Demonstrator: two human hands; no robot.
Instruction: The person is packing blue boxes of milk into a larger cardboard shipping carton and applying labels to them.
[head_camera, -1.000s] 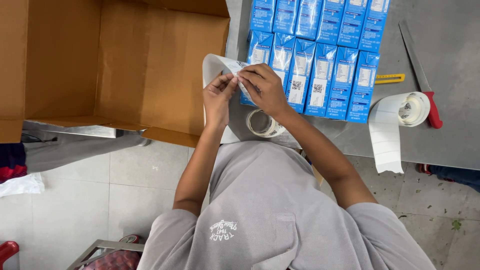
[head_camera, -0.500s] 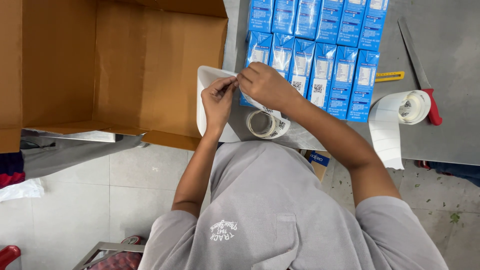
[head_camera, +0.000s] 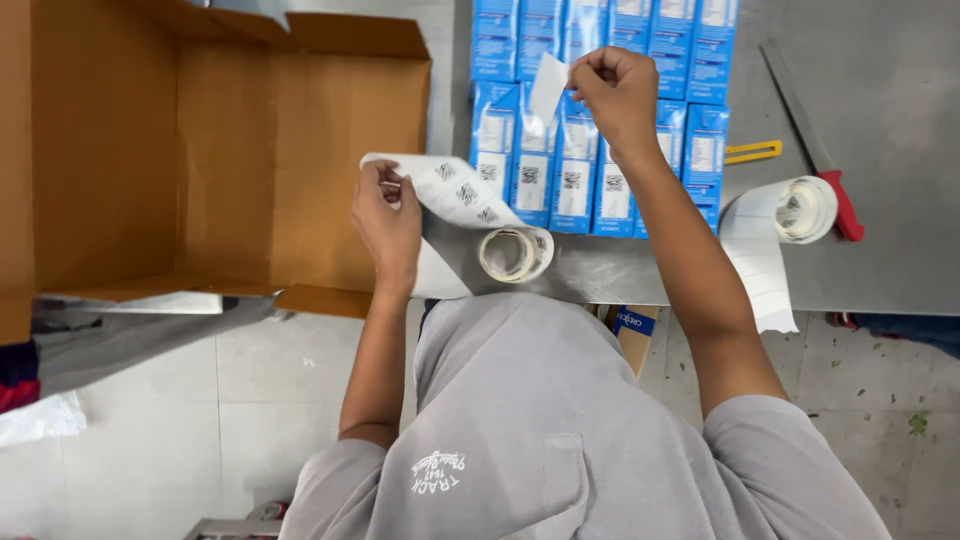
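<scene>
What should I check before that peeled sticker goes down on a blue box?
1. Sticker pinched in the right hand: ok.
2. Sticker hanging free, clear of the boxes: cannot tell; its lower end overlaps them in view.
3. Left hand holding the label strip: ok.
4. Label roll resting on the grey table: ok.
5. Blue boxes lined up in neat rows: ok.
6. Which boxes already carry a sticker: cannot tell.

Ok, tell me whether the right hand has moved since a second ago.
Yes. The right hand, pinching a peeled label, has moved up over the blue cartons, away from the label strip.
</scene>
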